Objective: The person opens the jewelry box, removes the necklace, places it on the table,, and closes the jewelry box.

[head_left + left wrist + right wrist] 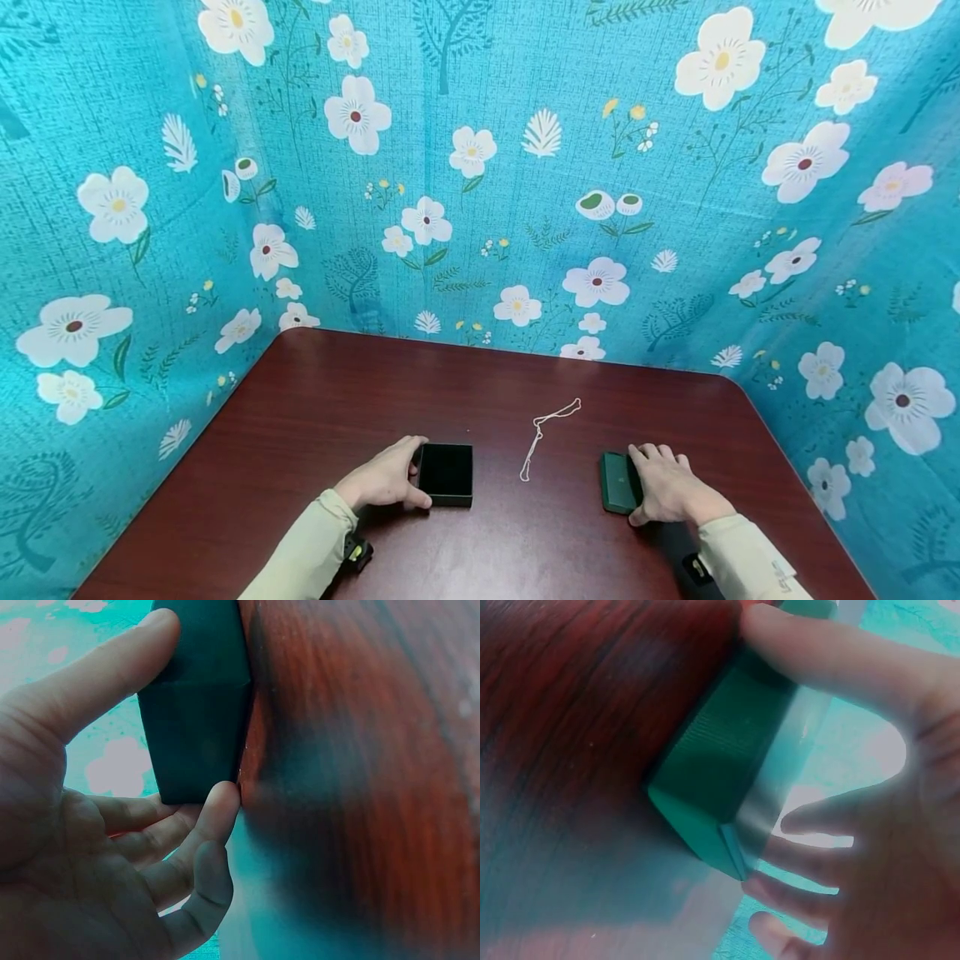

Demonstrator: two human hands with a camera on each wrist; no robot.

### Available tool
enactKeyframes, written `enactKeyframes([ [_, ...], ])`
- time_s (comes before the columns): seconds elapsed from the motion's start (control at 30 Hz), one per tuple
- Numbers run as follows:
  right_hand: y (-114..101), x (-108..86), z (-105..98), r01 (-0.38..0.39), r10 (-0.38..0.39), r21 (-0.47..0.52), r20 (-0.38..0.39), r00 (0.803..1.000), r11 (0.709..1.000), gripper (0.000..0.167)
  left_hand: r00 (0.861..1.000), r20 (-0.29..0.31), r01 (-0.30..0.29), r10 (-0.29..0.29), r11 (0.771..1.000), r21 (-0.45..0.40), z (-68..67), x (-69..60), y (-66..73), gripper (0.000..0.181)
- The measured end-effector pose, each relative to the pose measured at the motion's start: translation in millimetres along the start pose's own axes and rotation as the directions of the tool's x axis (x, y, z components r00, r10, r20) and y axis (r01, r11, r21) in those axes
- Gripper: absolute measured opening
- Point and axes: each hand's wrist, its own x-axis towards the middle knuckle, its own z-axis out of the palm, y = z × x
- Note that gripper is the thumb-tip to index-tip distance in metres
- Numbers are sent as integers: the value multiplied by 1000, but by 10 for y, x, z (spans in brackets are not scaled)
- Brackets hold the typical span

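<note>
On the table to the left sits a square dark green box with a black inside facing up. My left hand grips it from its left side, thumb at the near corner and fingers at the far corner. In the left wrist view the thumb lies against one side of the box and fingertips touch another. A green box lid with a small mark lies at the right. My right hand holds its right side between thumb and fingers. A thin pale necklace chain lies between them, apart from both hands.
The dark red-brown table has rounded far corners. Blue flowered cloth hangs behind it and along both sides. A dark strap with a device is on the left wrist, and another device on the right.
</note>
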Motion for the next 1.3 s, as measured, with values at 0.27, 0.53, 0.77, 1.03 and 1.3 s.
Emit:
enactKeyframes([
  [0.27, 52, 8, 62, -16, 16, 0, -22, 1000, 1000, 100, 1000, -5, -3, 3, 1000, 1, 8, -1, 10, 88],
  [0.53, 28, 21, 31, -10, 11, 20, -52, 999, 1000, 97, 1000, -2, -2, 2, 1000, 4, 15, 3, 9, 88],
  [0.77, -86, 60, 18, 44, -32, 68, -159, 987, 997, 96, 1000, 5, 14, -14, 1000, 1, 28, 11, -5, 89],
  [1.03, -294, 106, -18, 114, -96, 77, -205, 974, 990, 95, 1000, 8, 4, -4, 1000, 15, 29, 7, 1, 88],
  [1.3, -528, 175, -71, 177, -154, 59, -279, 948, 982, 93, 1000, 10, 15, -15, 1000, 1, 14, -1, 11, 90],
])
